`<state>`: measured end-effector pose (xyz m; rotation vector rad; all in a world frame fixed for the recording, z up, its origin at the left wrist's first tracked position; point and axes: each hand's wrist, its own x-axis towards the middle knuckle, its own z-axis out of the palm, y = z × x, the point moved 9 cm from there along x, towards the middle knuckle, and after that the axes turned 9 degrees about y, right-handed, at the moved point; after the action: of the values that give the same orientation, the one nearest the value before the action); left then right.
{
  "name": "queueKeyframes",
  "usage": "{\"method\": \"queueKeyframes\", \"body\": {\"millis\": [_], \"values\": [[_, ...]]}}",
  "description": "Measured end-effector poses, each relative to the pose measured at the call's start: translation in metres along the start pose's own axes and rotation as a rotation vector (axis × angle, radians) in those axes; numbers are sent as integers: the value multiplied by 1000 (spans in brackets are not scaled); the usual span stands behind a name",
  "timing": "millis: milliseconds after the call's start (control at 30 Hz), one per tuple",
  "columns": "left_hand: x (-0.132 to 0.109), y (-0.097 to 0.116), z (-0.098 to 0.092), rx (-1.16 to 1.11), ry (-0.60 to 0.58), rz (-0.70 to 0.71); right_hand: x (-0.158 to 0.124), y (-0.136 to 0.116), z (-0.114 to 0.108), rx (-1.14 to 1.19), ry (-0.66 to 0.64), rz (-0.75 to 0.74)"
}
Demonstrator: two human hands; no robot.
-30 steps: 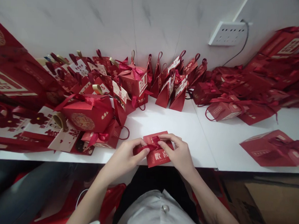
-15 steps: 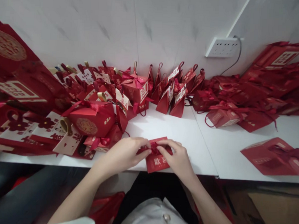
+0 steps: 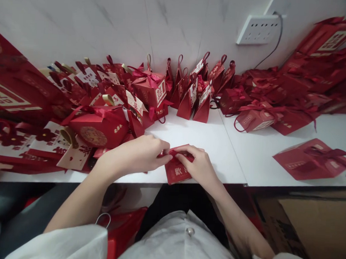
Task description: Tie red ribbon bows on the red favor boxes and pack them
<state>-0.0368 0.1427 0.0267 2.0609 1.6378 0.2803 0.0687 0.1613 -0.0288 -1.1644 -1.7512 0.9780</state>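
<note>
A small red gift box [image 3: 174,176] with pale Chinese characters lies at the front edge of the white table, between my hands. Dark red ribbon [image 3: 174,153] crosses its top. From the left, my left hand [image 3: 152,153] pinches the ribbon, thumb and forefinger pressed together. My right hand [image 3: 198,163] rests over the box's right side, its thumb and forefinger closed on the ribbon near the centre. My fingers partly cover the ribbon, so its knot or loop cannot be made out.
Finished-looking red boxes with bows and loops crowd the left, among them a large bowed box [image 3: 99,129]. More boxes [image 3: 257,118] are piled at the back right. One bowed box [image 3: 313,162] sits alone at right. A power strip [image 3: 258,30] hangs on the wall.
The view has tilted downward, so everything sits higher in the picture. Both hands stay at the ribbon, and their fingers have shifted slightly closer over it.
</note>
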Motion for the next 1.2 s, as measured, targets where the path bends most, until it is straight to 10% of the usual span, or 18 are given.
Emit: {"method": "queueKeyframes", "body": {"millis": [567, 1200], "values": [[-34, -40, 33, -267, -36, -204, -8, -3, -4, -82, 92, -170], [-25, -24, 46, -74, 80, -131, -8, -1, -3, -99, 100, -195]]}}
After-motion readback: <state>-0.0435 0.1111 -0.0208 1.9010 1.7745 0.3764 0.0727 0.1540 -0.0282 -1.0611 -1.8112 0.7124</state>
